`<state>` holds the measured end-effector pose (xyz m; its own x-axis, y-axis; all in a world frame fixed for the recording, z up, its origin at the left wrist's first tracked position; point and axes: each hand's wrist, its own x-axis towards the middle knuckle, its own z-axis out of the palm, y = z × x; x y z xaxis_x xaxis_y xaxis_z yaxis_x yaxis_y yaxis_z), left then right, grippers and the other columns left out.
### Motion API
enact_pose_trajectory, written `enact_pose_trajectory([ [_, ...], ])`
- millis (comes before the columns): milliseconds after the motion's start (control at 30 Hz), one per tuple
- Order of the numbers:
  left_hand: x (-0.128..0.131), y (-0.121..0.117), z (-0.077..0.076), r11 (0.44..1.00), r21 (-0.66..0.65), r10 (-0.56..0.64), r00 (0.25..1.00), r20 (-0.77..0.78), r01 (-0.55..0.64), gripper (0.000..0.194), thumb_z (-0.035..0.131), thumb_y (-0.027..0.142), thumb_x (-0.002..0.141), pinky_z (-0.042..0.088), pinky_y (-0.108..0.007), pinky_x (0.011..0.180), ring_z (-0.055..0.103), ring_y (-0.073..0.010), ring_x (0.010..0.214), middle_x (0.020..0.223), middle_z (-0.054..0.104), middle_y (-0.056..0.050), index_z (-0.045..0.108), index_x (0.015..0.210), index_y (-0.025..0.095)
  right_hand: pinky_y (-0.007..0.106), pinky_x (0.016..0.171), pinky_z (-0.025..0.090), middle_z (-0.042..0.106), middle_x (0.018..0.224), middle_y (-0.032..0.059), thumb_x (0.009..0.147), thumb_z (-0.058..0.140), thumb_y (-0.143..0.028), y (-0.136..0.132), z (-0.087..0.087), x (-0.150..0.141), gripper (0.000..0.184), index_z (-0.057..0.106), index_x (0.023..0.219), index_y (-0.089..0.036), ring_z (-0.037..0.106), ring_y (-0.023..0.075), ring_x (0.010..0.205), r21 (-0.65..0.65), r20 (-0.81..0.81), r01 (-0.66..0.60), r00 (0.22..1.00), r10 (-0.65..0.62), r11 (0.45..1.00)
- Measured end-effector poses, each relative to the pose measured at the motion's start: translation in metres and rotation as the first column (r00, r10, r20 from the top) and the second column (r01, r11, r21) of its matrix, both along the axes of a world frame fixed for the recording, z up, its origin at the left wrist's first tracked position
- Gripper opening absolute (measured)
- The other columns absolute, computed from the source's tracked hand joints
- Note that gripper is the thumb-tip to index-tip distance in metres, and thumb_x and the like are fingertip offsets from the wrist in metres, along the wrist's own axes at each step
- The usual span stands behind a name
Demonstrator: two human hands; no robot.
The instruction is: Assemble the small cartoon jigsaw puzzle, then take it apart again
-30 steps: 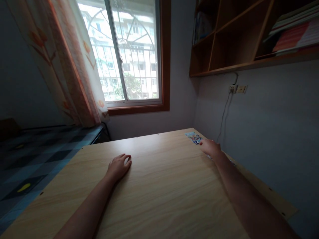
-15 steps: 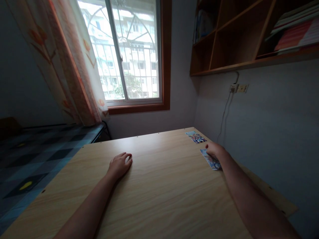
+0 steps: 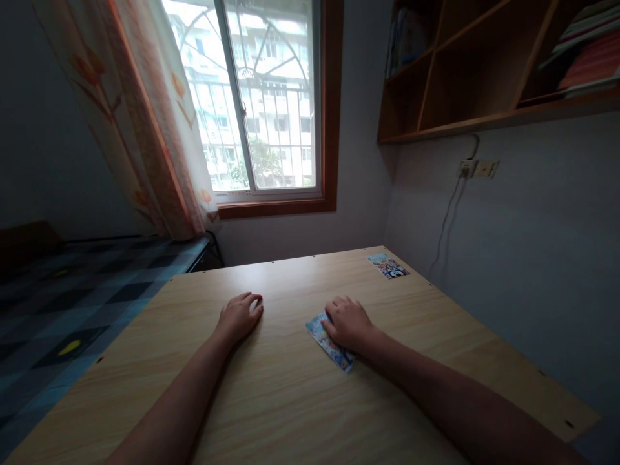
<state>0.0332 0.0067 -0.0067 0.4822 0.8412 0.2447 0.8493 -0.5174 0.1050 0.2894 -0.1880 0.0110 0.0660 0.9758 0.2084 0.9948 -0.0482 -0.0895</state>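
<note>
One blue picture card (image 3: pixel 340 357) is poking out under my right hand (image 3: pixel 347 321); I can't tell if its bent fingers are pinching. My left hand (image 3: pixel 239 316) is resting on the wooden table (image 3: pixel 271 394), thumb apart, and a second card (image 3: pixel 388 265) is lying near the far corner.

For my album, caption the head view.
Right hand on one illustrated card, left hand on the tabletop, another card near the far corner.

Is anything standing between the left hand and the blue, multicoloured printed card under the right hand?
Nothing visible does; bare pale wood-grain tabletop separates the left hand from the blue printed card. The right hand covers part of the card from the right.
</note>
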Motion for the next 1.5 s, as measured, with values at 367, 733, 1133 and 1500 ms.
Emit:
enact_pose_trajectory([
  [367, 0.003, -0.005, 0.006, 1.000, -0.012, -0.005, 1.000, -0.021, 0.005, 0.043, 0.047, 0.043, 0.092, 0.041, -0.043, 0.109, 0.055, -0.0298, 0.130, 0.141, 0.061, -0.008, 0.069, 0.125, 0.026, 0.037, 0.089, 0.042, 0.066, 0.104, 0.0095, 0.091, 0.064, -0.045, -0.021, -0.002, -0.023, 0.030, 0.070, 0.109, -0.022, 0.056, 0.0252, 0.102, 0.046, -0.121, -0.312, 0.941, 0.315, 0.949],
  [733, 0.002, -0.003, 0.004, 1.000, -0.021, -0.006, 1.000, -0.023, 0.005, 0.044, 0.046, 0.043, 0.092, 0.040, -0.046, 0.110, 0.052, -0.0301, 0.133, 0.143, 0.059, -0.009, 0.068, 0.126, 0.026, 0.043, 0.100, 0.041, 0.064, 0.116, 0.0071, 0.078, 0.074, -0.047, -0.024, 0.005, -0.007, 0.033, 0.072, 0.102, -0.024, 0.056, 0.0249, 0.104, 0.092, -0.083, -0.701, 0.703, 0.707, 0.708],
  [1133, 0.002, -0.002, 0.004, 1.000, -0.022, -0.020, 1.000, -0.019, 0.020, 0.045, 0.045, 0.043, 0.092, 0.041, -0.045, 0.109, 0.053, -0.0308, 0.132, 0.142, 0.060, -0.010, 0.069, 0.125, 0.025, 0.045, 0.114, 0.031, 0.057, 0.144, 0.0111, 0.092, 0.063, -0.043, 0.007, -0.008, 0.066, 0.034, 0.068, 0.120, -0.024, 0.046, 0.0264, 0.136, 0.311, -0.106, -0.322, 0.923, 0.370, 0.894],
  [1500, 0.003, -0.002, 0.003, 1.000, 0.002, 0.000, 1.000, -0.001, 0.000, 0.042, 0.048, 0.042, 0.090, 0.042, -0.040, 0.107, 0.055, -0.0277, 0.130, 0.140, 0.062, -0.006, 0.070, 0.123, 0.028, 0.060, 0.116, 0.021, 0.033, 0.162, 0.0137, 0.099, 0.037, -0.050, 0.034, -0.053, 0.183, 0.066, 0.029, 0.159, -0.022, 0.023, 0.0333, 0.150, -0.070, -0.137, 0.647, 0.747, -0.650, 0.759],
])
